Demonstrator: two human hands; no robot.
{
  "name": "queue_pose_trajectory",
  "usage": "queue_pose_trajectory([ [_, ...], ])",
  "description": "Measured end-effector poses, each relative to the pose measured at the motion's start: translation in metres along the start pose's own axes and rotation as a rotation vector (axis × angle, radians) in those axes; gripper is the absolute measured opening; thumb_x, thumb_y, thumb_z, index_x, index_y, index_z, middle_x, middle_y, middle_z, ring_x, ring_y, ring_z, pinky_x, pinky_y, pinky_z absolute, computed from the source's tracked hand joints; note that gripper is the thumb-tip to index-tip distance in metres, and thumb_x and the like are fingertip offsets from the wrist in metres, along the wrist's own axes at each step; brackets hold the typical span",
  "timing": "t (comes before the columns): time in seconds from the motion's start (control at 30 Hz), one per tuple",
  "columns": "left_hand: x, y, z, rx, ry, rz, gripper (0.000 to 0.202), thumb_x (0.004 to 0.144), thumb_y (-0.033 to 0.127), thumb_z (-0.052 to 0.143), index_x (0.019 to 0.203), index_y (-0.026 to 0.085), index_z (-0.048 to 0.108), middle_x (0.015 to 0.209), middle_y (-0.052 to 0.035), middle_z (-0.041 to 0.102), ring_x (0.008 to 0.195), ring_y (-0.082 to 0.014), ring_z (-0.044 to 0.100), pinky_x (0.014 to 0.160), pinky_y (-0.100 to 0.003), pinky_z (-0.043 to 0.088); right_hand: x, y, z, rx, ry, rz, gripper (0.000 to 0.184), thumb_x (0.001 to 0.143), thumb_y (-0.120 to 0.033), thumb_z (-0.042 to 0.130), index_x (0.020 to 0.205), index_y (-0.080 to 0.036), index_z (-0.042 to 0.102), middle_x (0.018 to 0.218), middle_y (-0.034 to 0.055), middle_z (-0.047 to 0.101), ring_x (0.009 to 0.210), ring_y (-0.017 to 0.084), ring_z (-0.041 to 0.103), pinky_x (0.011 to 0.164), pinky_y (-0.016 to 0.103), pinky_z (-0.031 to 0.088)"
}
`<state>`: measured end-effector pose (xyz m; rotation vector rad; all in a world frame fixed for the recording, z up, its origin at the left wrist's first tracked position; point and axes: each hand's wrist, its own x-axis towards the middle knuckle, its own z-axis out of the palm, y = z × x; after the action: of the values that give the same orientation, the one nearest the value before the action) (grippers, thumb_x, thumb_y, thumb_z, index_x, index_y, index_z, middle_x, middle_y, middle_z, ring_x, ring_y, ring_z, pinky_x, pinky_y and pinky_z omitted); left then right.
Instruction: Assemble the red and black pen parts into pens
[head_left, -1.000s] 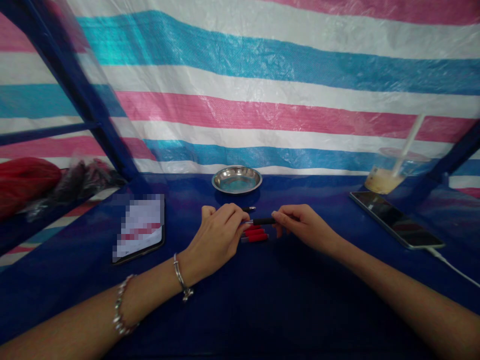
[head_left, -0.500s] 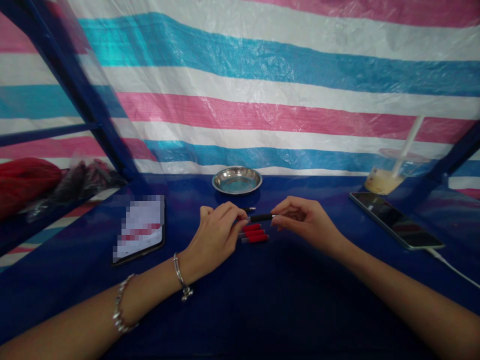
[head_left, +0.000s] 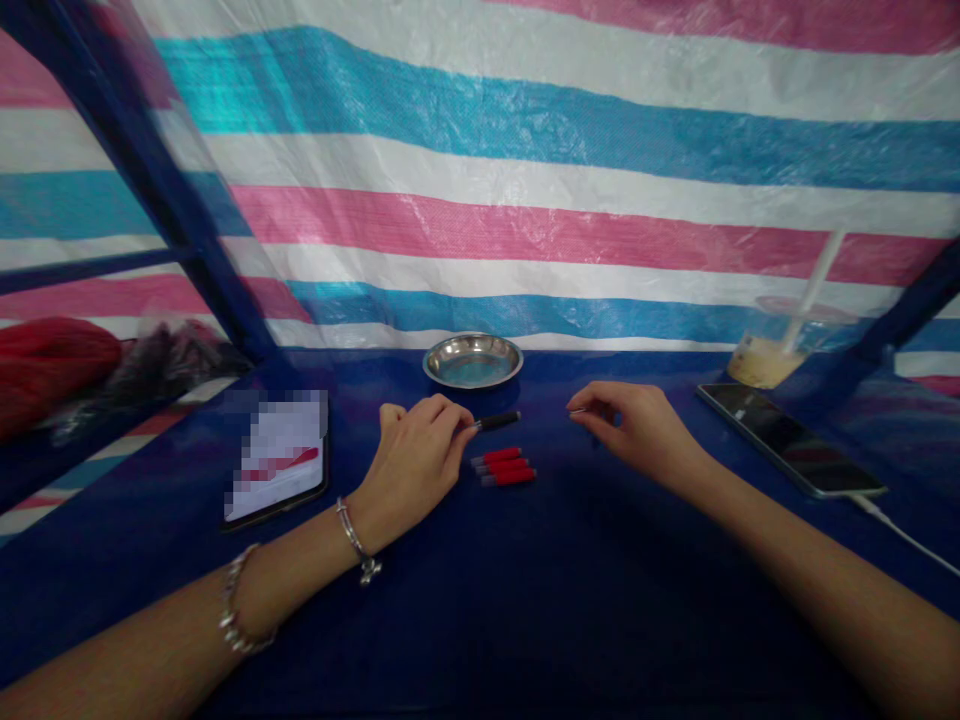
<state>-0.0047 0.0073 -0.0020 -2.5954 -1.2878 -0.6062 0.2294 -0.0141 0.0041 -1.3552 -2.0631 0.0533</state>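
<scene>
My left hand (head_left: 420,455) is closed in a pinch on the end of a black pen part (head_left: 496,421), held just above the blue table. My right hand (head_left: 634,425) has its fingers pinched on a small thin piece (head_left: 576,411) that is too small to name. The two hands are apart, with a gap between them. Three red pen pieces (head_left: 508,467) lie side by side on the table below the black part. A round steel dish (head_left: 473,360) sits behind them.
A phone (head_left: 279,457) lies at the left and another phone (head_left: 791,438) with a white cable at the right. A plastic cup with a straw (head_left: 780,345) stands at the back right. Red and dark bags (head_left: 82,370) sit on a left shelf. A striped tarp (head_left: 525,160) forms the back wall.
The two hands held one black pen together; now they have drawn apart. The left keeps the black part and has shifted left, the right has moved right with a small piece.
</scene>
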Motion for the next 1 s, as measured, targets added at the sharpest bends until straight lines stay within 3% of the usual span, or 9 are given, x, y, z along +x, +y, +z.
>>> queue_pose_trajectory([
  [0.23,-0.001,-0.007,0.008,0.078,-0.116,0.018,0.009,0.083,0.021,0.045,0.086,0.019,0.053,0.086,-0.0018,0.053,0.080,-0.0187,0.049,0.062,-0.031,0.022,0.002,0.018,0.008,-0.250,-0.171,0.023,0.015,0.072,-0.006,0.050,0.076,-0.014,0.063,0.077,0.0058,0.062,0.074,0.017,0.054,0.068,0.026,0.039],
  [0.47,0.004,-0.014,0.008,0.069,-0.067,-0.025,0.016,0.085,0.025,0.041,0.097,0.019,0.049,0.091,-0.0023,0.051,0.077,-0.0174,0.050,0.062,-0.030,0.023,-0.004,0.025,0.019,-0.388,-0.264,-0.034,0.013,0.073,-0.008,0.050,0.075,-0.014,0.062,0.077,0.0091,0.054,0.078,0.020,0.045,0.069,0.029,0.037],
  [0.6,0.007,-0.026,0.017,0.036,-0.081,-0.063,0.013,0.084,0.028,0.045,0.093,0.020,0.050,0.091,-0.0016,0.051,0.079,-0.0178,0.051,0.061,-0.029,0.023,-0.005,0.030,0.020,-0.410,-0.256,-0.019,0.011,0.071,-0.010,0.053,0.077,-0.015,0.060,0.078,0.0087,0.050,0.077,0.020,0.044,0.068,0.029,0.037],
  [0.8,0.009,-0.029,0.022,-0.002,-0.093,-0.054,0.009,0.082,0.025,0.047,0.085,0.019,0.053,0.085,-0.0003,0.052,0.077,-0.0167,0.051,0.061,-0.029,0.022,-0.004,0.020,0.015,-0.315,-0.186,0.000,0.018,0.074,-0.020,0.054,0.091,-0.016,0.058,0.086,0.0100,0.048,0.082,0.021,0.045,0.069,0.031,0.038],
  [1.0,0.005,-0.008,0.008,-0.054,0.037,0.077,0.010,0.084,0.021,0.042,0.087,0.017,0.051,0.088,-0.0003,0.054,0.081,-0.0164,0.050,0.065,-0.031,0.023,-0.002,-0.002,0.014,0.012,-0.149,-0.010,0.022,0.084,-0.030,0.041,0.084,-0.017,0.058,0.077,0.0049,0.055,0.074,0.016,0.048,0.069,0.028,0.036],
])
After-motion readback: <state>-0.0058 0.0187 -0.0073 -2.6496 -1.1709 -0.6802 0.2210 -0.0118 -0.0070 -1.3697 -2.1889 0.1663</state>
